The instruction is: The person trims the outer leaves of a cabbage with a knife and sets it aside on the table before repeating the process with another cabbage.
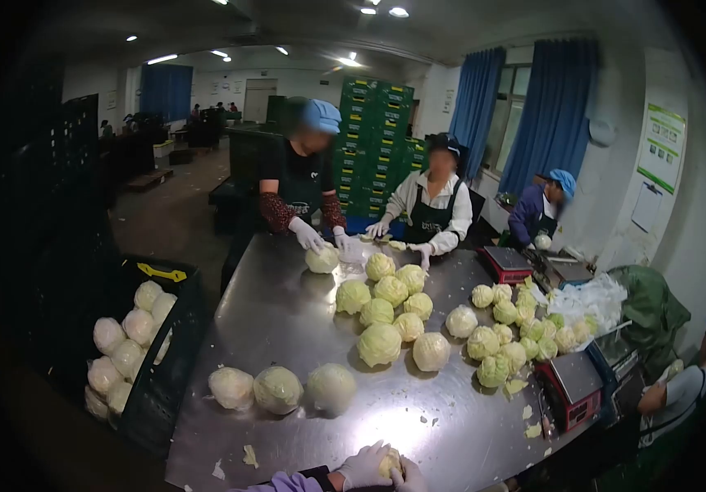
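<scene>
At the bottom edge of the view, my gloved left hand (363,467) curls round one side of a pale yellow cabbage (389,462). My right hand (410,477) closes on its other side, partly cut off by the frame. Most of this cabbage is hidden behind my fingers. Beyond my hands, three wrapped cabbages (278,389) stand in a row on the steel table (254,328). Several bare cabbages (379,344) are grouped farther up the middle.
A dark crate (193,320) of wrapped cabbages stands left of the table. Red scales (574,394) and more cabbages (513,355) are on the right. Across the table, a co-worker (299,176) handles a cabbage; another person (435,201) stands beside. Leaf scraps (250,456) lie nearby.
</scene>
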Motion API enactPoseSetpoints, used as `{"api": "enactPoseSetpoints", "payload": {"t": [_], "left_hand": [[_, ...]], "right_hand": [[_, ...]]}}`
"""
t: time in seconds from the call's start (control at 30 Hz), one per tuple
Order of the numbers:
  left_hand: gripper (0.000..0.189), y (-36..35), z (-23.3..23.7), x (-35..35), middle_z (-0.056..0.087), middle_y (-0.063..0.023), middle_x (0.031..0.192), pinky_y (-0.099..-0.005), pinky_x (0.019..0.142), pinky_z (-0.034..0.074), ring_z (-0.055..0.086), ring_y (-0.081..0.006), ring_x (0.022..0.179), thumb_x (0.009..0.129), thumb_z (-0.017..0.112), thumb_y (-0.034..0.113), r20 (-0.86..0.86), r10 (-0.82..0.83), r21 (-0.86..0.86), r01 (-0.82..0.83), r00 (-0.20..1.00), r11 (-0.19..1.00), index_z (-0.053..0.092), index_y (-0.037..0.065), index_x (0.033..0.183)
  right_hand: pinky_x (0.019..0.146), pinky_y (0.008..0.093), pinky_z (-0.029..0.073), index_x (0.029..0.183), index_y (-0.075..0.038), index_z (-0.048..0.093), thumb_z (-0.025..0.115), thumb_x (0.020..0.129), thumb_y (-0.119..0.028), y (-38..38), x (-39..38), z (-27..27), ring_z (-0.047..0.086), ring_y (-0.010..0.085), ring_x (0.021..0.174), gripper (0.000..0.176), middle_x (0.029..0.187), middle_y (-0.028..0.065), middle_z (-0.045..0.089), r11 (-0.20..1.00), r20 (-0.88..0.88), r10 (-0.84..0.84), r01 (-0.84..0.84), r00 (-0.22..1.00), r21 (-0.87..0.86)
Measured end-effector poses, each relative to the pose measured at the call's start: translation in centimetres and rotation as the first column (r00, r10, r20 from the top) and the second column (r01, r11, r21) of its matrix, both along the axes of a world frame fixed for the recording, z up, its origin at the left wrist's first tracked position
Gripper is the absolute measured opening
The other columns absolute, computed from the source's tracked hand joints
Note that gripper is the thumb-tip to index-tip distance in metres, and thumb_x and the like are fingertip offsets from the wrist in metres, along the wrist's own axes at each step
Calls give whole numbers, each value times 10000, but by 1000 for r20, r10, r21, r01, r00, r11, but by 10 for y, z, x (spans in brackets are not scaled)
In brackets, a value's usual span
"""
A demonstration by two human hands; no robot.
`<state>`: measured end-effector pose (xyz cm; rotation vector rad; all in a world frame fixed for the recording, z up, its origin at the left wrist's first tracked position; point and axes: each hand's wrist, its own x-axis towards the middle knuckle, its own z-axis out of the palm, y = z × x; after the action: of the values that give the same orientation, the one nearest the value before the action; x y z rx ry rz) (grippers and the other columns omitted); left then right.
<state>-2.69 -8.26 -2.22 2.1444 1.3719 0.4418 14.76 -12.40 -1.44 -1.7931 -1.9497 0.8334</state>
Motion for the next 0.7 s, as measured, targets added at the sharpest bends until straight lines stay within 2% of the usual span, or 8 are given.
{"api": "enactPoseSetpoints", "payload": {"t": [0.03,0.23,0.47,0.7], "left_hand": [[921,2,-4,0,379,-207,1417,-460,997,431,443,-409,1239,723,647,613,6,19,13,-19,1000,1000,378,45,1396],[262,1,0,3,668,-112,988,-360,828,490,620,-239,921,838,565,246,95,-278,359,228,956,905,676,93,1019],[212,1,13,6,677,-111,886,-388,762,501,624,-260,819,728,609,207,275,-233,273,157,933,949,707,116,892],[207,6,3,9,676,-106,841,-390,735,503,626,-249,772,744,580,212,108,-297,395,234,949,888,711,112,869]], "right_hand": [[1079,427,345,1385,-41,449,520,960,-390,3,-2,2,449,388,1272,554,1363,240,483,1000,-48,-9,9,999,1],[1081,423,343,1386,-41,449,516,962,-392,14,-4,9,446,383,1277,555,1365,240,481,1000,-143,-17,16,990,-10],[1084,419,340,1387,-41,448,512,963,-394,15,-3,9,442,377,1283,556,1368,241,479,999,-193,-27,23,981,-25],[1086,414,337,1389,-41,448,507,965,-396,12,-2,4,439,371,1289,557,1370,241,477,999,-218,-44,38,975,-34]]}}
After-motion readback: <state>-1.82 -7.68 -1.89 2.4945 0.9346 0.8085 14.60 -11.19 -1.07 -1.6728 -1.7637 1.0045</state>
